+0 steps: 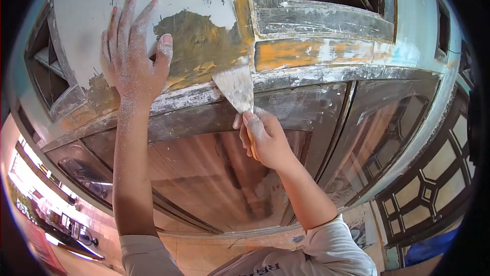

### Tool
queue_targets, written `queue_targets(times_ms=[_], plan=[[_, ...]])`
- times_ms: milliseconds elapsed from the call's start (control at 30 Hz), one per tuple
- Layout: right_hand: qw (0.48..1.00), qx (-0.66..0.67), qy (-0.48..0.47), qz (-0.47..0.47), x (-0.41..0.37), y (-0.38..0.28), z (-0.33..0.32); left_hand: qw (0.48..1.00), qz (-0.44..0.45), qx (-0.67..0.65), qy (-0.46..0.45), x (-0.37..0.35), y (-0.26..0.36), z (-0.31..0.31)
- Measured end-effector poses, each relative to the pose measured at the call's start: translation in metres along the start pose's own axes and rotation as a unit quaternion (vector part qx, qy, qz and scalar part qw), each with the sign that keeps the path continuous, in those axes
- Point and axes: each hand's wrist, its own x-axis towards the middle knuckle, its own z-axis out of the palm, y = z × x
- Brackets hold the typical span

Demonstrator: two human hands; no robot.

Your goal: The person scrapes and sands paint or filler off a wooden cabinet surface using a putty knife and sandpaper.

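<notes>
My right hand (263, 138) is wrapped round the yellow handle (252, 142) of a putty knife. The wide metal blade (236, 86) of the putty knife points up, its edge against the wall just above the door frame's top rail (186, 96). Dusted with white powder, my left hand (135, 56) lies with fingers spread on the white painted wall (84, 5). Right of that hand, a bare brown patch (199, 41) shows where the paint is gone. An orange strip (306, 54) with white remnants runs to the right of the blade.
Above right is a worn wooden vent frame (326, 20) with diagonal bars. Glass-paned doors (214, 174) stand below the rail. A dark patterned grille (429, 189) is at the right, and a tiled floor (194, 253) lies beneath. At lower left stands a fan (88, 237).
</notes>
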Motion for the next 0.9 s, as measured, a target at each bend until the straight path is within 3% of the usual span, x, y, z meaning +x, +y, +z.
queue_targets(times_ms=[333, 567, 900], plan=[[1.000, -0.006, 0.000, 0.000, 0.003, -0.019, -0.006, 1.000, 0.003, 0.011, 0.002, 0.000, 0.005, -0.002], [0.998, -0.048, 0.041, 0.023, -0.028, 0.009, -0.025, 1.000, -0.001, 0.013, -0.002, -0.001, 0.004, -0.001], [0.990, 0.016, 0.127, -0.052, -0.057, -0.006, -0.069, 0.998, -0.021, 0.038, -0.040, -0.002, 0.009, 0.000]])
